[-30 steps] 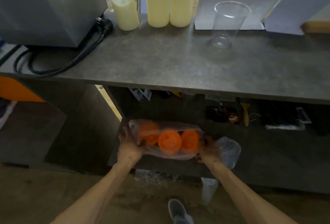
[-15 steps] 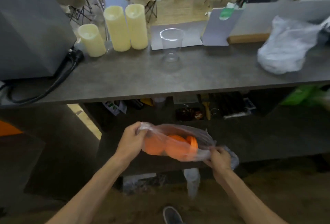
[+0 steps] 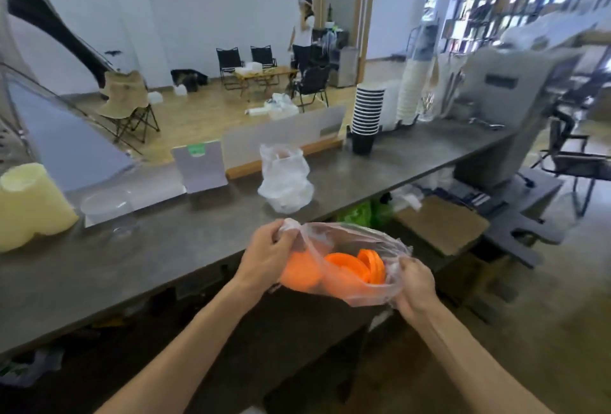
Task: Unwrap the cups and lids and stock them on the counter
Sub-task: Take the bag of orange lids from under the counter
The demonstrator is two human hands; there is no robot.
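I hold a clear plastic bag [image 3: 360, 241] with several orange lids [image 3: 347, 270] inside, level with the counter's front edge. My left hand [image 3: 264, 256] grips the bag's left end and my right hand [image 3: 413, 284] grips its right end. A single clear plastic cup [image 3: 107, 212] stands upright on the grey counter [image 3: 198, 248], left of the bag. Stacks of dark and white paper cups [image 3: 367, 109] stand further right on the counter.
A white plastic bag [image 3: 286, 182] sits on the counter behind my hands. Cream-coloured cylinders [image 3: 29, 202] stand at the far left. A grey machine [image 3: 506, 109] occupies the counter's right end. A cardboard box [image 3: 439, 225] lies on the lower shelf. A person [image 3: 302, 37] stands far back.
I have lifted the bag of orange lids from below the counter up to counter height. My view has swung up and to the right.
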